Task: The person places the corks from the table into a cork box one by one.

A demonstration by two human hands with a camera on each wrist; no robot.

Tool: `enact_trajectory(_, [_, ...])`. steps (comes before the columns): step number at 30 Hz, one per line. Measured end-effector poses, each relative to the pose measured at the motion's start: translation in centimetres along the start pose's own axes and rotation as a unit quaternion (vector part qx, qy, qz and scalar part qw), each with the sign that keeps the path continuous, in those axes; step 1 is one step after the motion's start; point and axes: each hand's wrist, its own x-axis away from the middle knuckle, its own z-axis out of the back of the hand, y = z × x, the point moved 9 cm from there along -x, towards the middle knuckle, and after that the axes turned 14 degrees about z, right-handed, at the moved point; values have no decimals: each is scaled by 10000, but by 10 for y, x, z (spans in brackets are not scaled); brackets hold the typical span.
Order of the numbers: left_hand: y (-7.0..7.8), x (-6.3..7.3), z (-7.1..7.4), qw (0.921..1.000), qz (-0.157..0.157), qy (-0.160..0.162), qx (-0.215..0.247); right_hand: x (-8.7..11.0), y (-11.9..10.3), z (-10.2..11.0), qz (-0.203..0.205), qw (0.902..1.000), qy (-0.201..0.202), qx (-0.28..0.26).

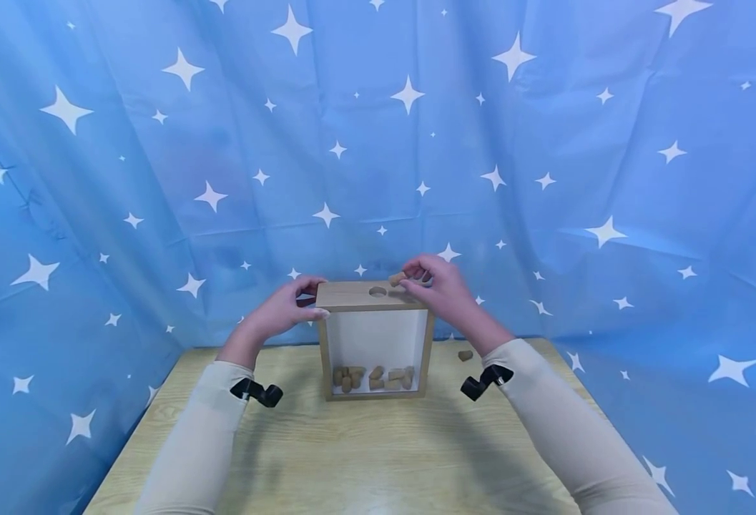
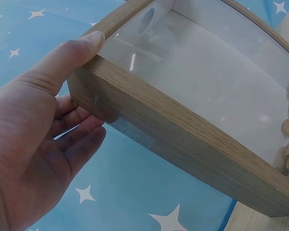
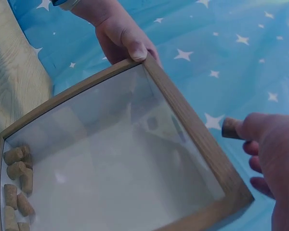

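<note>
A wooden frame box (image 1: 428, 357) with a clear front and white back stands upright on the table. Several corks (image 1: 376, 384) lie along its bottom behind the front. A round hole (image 1: 378, 292) opens in its top. My left hand (image 1: 287, 307) grips the upper left corner, thumb on the front edge and fingers behind, as the left wrist view shows. My right hand (image 1: 438, 286) pinches one cork (image 3: 231, 128) between thumb and fingers, just right of the hole and above the top board.
Another cork (image 1: 465, 355) lies on the wooden table (image 1: 365, 458) to the right of the box. A blue curtain (image 1: 365, 143) with white stars hangs behind and around the table. Black wrist mounts (image 1: 258, 392) sit on both sleeves.
</note>
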Motion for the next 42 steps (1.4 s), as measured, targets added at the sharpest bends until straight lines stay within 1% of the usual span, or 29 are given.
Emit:
enact_trajectory(4, [-1, 0, -1, 10000, 49, -38, -44, -4, 1, -9, -33, 9999, -160, 1])
enact_trajectory(11, [-1, 0, -1, 10000, 20, -7, -27, -14, -7, -21, 404, 9978, -509, 101])
enact_trajectory(14, [-1, -1, 0, 10000, 2, 23, -62, -19, -7, -23, 476, 9969, -603, 158])
enact_trajectory(16, [0, -1, 1, 10000, 4, 30, -43, -21, -7, -27, 446, 9964, -708, 160])
enact_trajectory(21, [1, 1, 1, 10000, 10, 28, -24, -24, -8, -37, 275, 9933, -1114, 128])
enact_trajectory(24, [0, 0, 0, 10000, -13, 22, -54, -25, -9, -40, 199, 9922, -1222, 170])
enact_trajectory(28, [0, 0, 0, 10000, -29, 21, -46, -27, -10, -39, 245, 9929, -1147, 189])
enact_trajectory(33, [1, 1, -1, 10000, -3, -9, -19, -27, -12, -34, 447, 9944, -944, 138])
enact_trajectory(38, [0, 0, 0, 10000, -30, -3, 26, -21, -11, -24, 466, 9960, -766, 65])
enact_trajectory(42, [0, -1, 0, 10000, -44, -12, 73, -13, -8, -11, 402, 9976, -564, 56])
